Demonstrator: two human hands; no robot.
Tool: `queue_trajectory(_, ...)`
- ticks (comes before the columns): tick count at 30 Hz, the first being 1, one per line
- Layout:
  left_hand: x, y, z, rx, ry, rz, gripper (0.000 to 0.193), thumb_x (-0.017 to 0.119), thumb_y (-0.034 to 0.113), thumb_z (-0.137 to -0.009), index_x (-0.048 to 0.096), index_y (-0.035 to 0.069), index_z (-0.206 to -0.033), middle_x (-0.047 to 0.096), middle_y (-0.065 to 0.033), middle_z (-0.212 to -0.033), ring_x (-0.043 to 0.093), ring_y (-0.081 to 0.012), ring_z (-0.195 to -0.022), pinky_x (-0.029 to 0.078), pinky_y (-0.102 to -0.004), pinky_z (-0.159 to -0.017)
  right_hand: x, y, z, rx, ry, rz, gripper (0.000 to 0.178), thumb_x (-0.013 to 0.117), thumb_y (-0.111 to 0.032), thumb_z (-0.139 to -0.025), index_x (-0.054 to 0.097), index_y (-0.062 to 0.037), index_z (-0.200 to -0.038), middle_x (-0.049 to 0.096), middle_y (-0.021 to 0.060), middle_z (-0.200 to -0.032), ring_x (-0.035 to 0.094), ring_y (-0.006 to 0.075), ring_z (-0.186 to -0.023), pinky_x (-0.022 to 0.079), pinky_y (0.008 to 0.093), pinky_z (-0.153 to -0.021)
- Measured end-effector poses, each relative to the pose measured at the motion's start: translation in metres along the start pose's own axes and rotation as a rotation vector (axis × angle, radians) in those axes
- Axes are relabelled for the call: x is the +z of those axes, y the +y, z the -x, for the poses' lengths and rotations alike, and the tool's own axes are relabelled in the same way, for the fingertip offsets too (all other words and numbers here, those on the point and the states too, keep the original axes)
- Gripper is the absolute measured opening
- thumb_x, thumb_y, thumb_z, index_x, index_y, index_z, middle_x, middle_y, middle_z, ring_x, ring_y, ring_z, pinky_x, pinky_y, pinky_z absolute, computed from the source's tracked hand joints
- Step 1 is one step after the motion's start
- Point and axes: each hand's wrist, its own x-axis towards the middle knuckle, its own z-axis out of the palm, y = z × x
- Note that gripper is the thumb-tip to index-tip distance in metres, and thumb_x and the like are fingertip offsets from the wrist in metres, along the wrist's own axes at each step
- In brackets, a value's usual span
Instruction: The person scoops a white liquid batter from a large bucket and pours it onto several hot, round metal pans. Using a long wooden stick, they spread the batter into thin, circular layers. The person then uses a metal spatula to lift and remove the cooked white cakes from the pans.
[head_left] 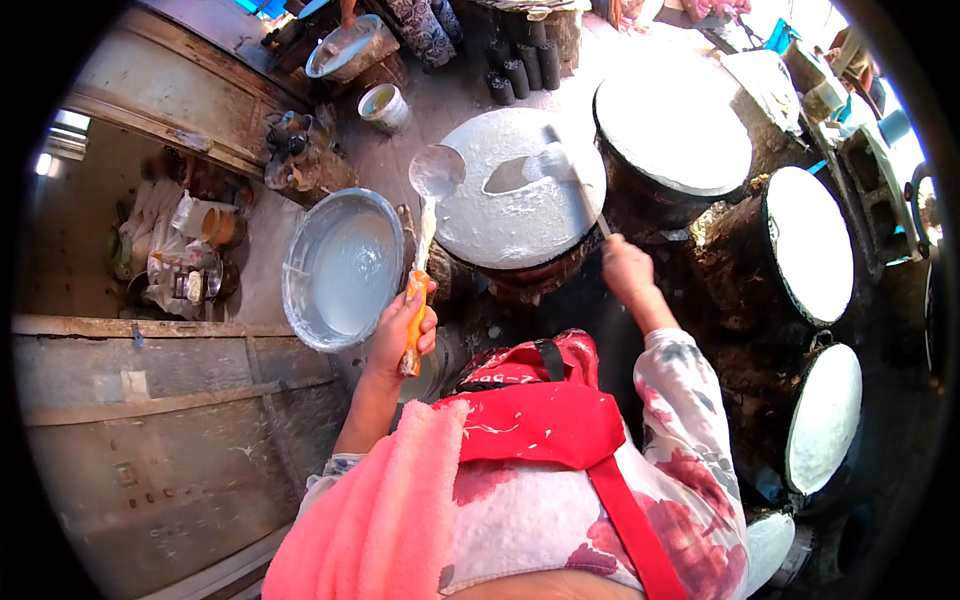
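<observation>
My left hand (402,335) is closed around the orange-wrapped handle of a ladle (437,171). The ladle's whitish bowl hangs over the left edge of a round griddle (470,225) coated with white batter. Batter smears the handle's upper part. My right hand (628,268) grips a long, thin-handled tool (580,190) reaching across the griddle's right side. Near its far end lies a white clump (548,163), beside a bare grey patch in the coating; the tool's exact kind is unclear. Left of the griddle, a metal basin (345,265) holds white liquid batter.
More round white-topped griddles (675,125) curve around my right side, including an upright-looking one (810,245). Beyond stand a white bucket (384,107), dark cylinders (522,72) and a basin (343,48) beside another person. A wooden partition (150,410) borders the left.
</observation>
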Motion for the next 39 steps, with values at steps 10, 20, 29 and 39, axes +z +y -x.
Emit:
queue_trajectory(10, -0.025, -0.003, 0.006, -0.013, 0.071, -0.078, 0.03, 0.05, 0.026, -0.094, 0.045, 0.008, -0.118, 0.047, -0.0029, -0.066, 0.044, -0.0091, -0.042, 0.036, -0.0217, -0.039, -0.009, -0.013, -0.038, -0.09, -0.03, 0.095, 0.018, 0.043, -0.016, -0.087, 0.054, -0.0023, -0.083, 0.062, 0.0225, -0.075, 0.062, 0.0383, -0.077, 0.048, 0.0491, -0.068)
queue_trajectory(20, -0.048, -0.003, -0.004, 0.011, 0.119, -0.275, 0.026, 0.053, 0.02, -0.09, 0.045, 0.006, -0.109, 0.048, -0.0025, -0.065, 0.043, -0.0088, -0.041, 0.037, -0.0218, -0.038, -0.006, -0.004, 0.029, 0.19, 0.13, 0.136, 0.021, 0.042, -0.021, -0.091, 0.05, -0.0027, -0.086, 0.063, 0.0194, -0.071, 0.065, 0.033, -0.068, 0.05, 0.0468, -0.063)
queue_trajectory(29, -0.06, -0.004, -0.031, -0.02, 0.114, -0.35, 0.021, 0.054, 0.021, -0.089, 0.045, 0.007, -0.101, 0.049, -0.0024, -0.065, 0.045, -0.009, -0.041, 0.037, -0.0224, -0.036, 0.041, -0.125, 0.047, -0.04, 0.026, -0.106, 0.018, 0.042, -0.018, -0.088, 0.051, -0.0024, -0.085, 0.063, 0.0208, -0.07, 0.063, 0.0386, -0.069, 0.05, 0.0491, -0.064)
queue_trajectory(39, -0.066, 0.008, -0.038, -0.05, 0.089, -0.382, 0.02, 0.053, 0.022, -0.09, 0.044, 0.008, -0.101, 0.05, -0.0024, -0.066, 0.047, -0.0094, -0.044, 0.04, -0.0233, -0.038, 0.041, -0.145, 0.047, -0.047, -0.162, -0.099, 0.024, 0.044, -0.023, -0.089, 0.056, -0.0015, -0.087, 0.064, 0.0231, -0.078, 0.063, 0.0389, -0.078, 0.048, 0.0495, -0.071)
